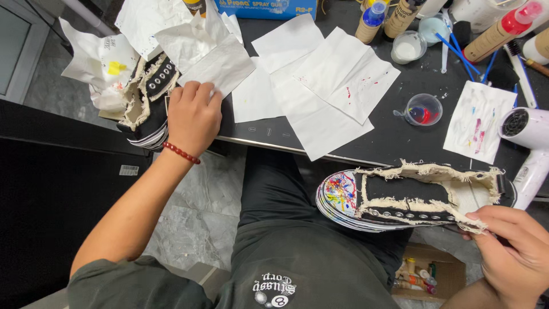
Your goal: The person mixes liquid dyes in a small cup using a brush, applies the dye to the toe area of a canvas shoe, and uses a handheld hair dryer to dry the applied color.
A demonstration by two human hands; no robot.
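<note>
Probably a shoe-customising workshop: paint bottles (496, 31), brushes (457, 52), stained papers (479, 121) crowd the black worktable (400, 137).

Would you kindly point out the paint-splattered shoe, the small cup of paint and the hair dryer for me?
paint-splattered shoe (400, 191): head view, on its black canvas side.
small cup of paint (424, 110): head view, on the coloured liquid inside the clear cup.
hair dryer (529, 129): head view, on its white body.
</note>
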